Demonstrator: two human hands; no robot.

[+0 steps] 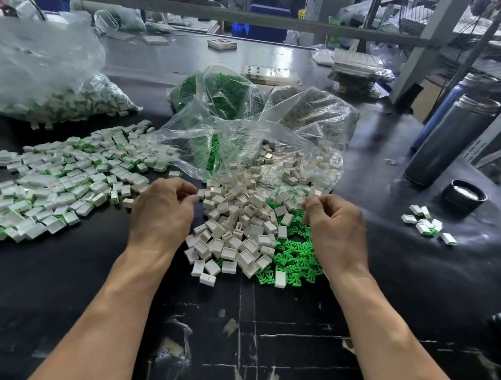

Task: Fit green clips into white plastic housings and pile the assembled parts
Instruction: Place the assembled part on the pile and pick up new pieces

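Curling inward, the fingertips of the left hand (161, 211) pinch at the far-left edge of the heap of small white rectangular plastic housings (234, 233); whether a part sits between them I cannot tell. The right hand (335, 226) has thumb and fingers drawn together at the heap's right side, seemingly nipping a small pale piece, though it is too small to be sure.

Risk, as I judge it: housings and the loose bright green plastic clips (292, 259) lie mixed, so a hurried pick could bring up two parts or a housing facing the wrong way, and the clip would jam or spring off.

Clips lie near and just left of the right hand, under and beside the housings. Finished white-and-green assembled parts (59, 183) spread well to the left on the black table (279, 346), behind them crumpled clear plastic bags (241, 127).
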